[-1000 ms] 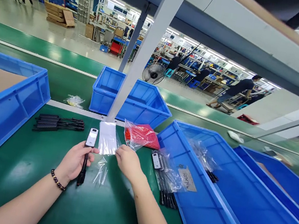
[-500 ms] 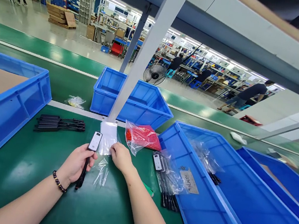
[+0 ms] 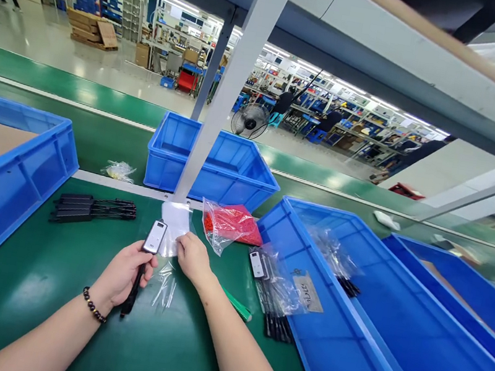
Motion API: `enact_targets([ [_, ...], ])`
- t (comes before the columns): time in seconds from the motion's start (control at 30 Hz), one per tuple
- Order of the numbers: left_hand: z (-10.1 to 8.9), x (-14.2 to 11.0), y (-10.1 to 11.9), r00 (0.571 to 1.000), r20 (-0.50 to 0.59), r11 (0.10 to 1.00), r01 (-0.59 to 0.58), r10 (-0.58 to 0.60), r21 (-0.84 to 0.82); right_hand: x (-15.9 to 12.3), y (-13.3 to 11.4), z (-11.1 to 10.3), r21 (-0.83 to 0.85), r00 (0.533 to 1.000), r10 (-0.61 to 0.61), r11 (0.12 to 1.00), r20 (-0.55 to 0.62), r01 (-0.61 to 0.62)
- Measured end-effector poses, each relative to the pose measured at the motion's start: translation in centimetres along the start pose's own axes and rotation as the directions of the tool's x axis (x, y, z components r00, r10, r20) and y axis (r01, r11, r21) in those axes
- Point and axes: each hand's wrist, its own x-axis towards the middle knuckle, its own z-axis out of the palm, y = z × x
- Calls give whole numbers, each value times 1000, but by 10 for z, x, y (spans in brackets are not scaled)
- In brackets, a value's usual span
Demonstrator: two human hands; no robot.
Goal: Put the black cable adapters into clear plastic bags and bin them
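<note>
My left hand (image 3: 128, 270) grips a small device with a silver face and black edges (image 3: 154, 237), its black cable (image 3: 131, 297) folded and hanging below the fingers. To the right, my right hand (image 3: 191, 257) has its fingers pinched at the right edge of a stack of clear plastic bags (image 3: 176, 221); how many bags it has hold of is hidden. The device overlaps the stack's left edge. Thin clear plastic (image 3: 164, 285) lies on the green tabletop just below. Beside my right forearm rests a green strip-like item (image 3: 238, 305), partly covered by the arm.
Several black devices with cables (image 3: 93, 210) lie left. A bag of red pieces (image 3: 232, 224) lies behind my right hand, with bagged devices (image 3: 272, 293) to its right. Blue bins stand left (image 3: 52, 158), behind (image 3: 210, 183) and right (image 3: 309, 270). A white post (image 3: 225, 88) rises ahead.
My right hand has shifted left along the bag stack, uncovering the green item by the forearm. The device in my left hand has tilted and moved over the stack's edge.
</note>
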Motion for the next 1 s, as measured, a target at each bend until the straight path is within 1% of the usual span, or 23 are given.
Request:
enact_targets([
  [0.13, 0, -1, -1, 1000, 3, 1000, -11, 11, -18, 2, -7, -4, -17, 999, 33, 999, -39, -34],
  [0.2, -1, -1, -1, 1000, -2, 999, -22, 22, -35, 3, -9, -6, -4, 999, 44, 999, -31, -44],
  [0.27, -1, -1, 1, 999, -17, 998, -40, 39, -54, 3, -11, -5, 10, 998, 57, 998, 4, -57],
  [0.37, 2, -7, 8, 998, -36, 996, -47, 44, -74, 3, -12, -3, 19, 990, 99, 995, 95, -101],
  [0.43, 5, -12, 13, 999, -26, 997, -35, 33, -73, 3, -13, -2, 22, 982, 127, 991, 142, -131],
  [0.5, 8, -17, 16, 1000, -10, 998, -25, 24, -62, 2, -14, -1, 29, 977, 139, 989, 159, -145],
  [0.57, 10, -20, 16, 1000, -6, 999, -22, 21, -48, 0, -15, 0, 38, 978, 140, 988, 157, -148],
  [0.67, 8, -19, 10, 1000, -8, 999, -24, 24, -35, -3, -18, 1, 54, 980, 137, 988, 146, -146],
  [0.77, 2, -15, 4, 1000, -7, 999, -25, 25, -24, -4, -20, 1, 48, 990, 101, 993, 102, -107],
  [0.83, -1, -15, 3, 1000, 1, 1000, -24, 24, -8, -4, -20, 1, 12, 994, 87, 996, 66, -88],
  [0.9, -2, -17, 5, 999, 52, 999, -5, 3, 42, -3, -19, -1, -31, 995, 98, 995, 33, -97],
  [1.0, -2, -21, 7, 984, 154, 982, 60, -89, 180, -1, -19, -3, -64, 993, 118, 991, -5, -119],
])
